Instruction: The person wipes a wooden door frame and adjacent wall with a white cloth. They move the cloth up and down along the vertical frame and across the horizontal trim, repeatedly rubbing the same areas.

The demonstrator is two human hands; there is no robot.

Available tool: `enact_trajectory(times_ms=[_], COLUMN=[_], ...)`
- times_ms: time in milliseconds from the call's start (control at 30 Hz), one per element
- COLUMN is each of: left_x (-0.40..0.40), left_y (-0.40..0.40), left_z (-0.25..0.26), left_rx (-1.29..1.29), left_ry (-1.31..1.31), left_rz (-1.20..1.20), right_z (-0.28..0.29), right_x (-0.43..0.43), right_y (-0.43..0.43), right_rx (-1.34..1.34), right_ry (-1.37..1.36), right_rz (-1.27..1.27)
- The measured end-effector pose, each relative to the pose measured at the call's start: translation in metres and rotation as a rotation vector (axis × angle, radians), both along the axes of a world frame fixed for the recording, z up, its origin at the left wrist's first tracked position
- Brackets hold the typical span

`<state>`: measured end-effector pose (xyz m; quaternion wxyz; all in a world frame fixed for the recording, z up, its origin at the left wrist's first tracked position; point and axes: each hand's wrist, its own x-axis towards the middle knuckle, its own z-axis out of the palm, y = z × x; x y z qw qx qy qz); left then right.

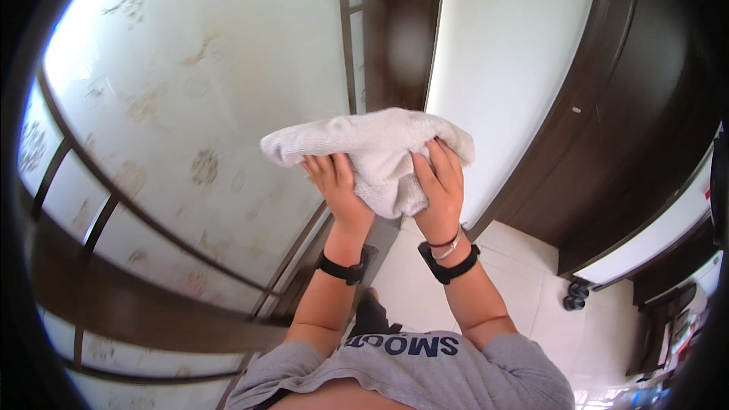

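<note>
A pale, crumpled cloth, which looks like a towel, is held up in front of my chest between both hands. My left hand grips its lower left part, fingers pressed against the fabric. On the right side, my right hand holds the cloth with its fingers spread into a fold. The middle of the cloth sags between the two palms. Both thumbs are mostly hidden. Each wrist wears a black strap, and bracelets circle the right wrist.
A frosted glass panel with plant patterns and dark frames rises on the left. Ahead stands a white wall, with a dark wooden door to its right. Black footwear lies on the tiled floor. Household items crowd the lower right edge.
</note>
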<state>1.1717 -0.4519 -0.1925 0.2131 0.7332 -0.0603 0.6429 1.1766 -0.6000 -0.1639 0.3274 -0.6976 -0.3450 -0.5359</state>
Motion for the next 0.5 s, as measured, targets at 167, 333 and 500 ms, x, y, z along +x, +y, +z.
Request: enact_trajectory(times_ms=[167, 333, 500], left_x=[0.119, 0.245, 0.328], left_y=[0.003, 0.004, -0.007], left_z=[-0.022, -0.008, -0.054], left_rx=[-0.033, -0.036, -0.103], left_ry=[0.062, 0.076, 0.231], left_rz=[-0.070, -0.131, -0.229], right_z=[-0.007, 0.018, -0.031], right_x=[0.103, 0.216, 0.305], right_y=[0.003, -0.001, -0.009], right_rx=[-0.070, -0.136, -0.107], right_ry=[0.022, 0.009, 0.273], right_rz=[-0.140, -0.205, -0.257])
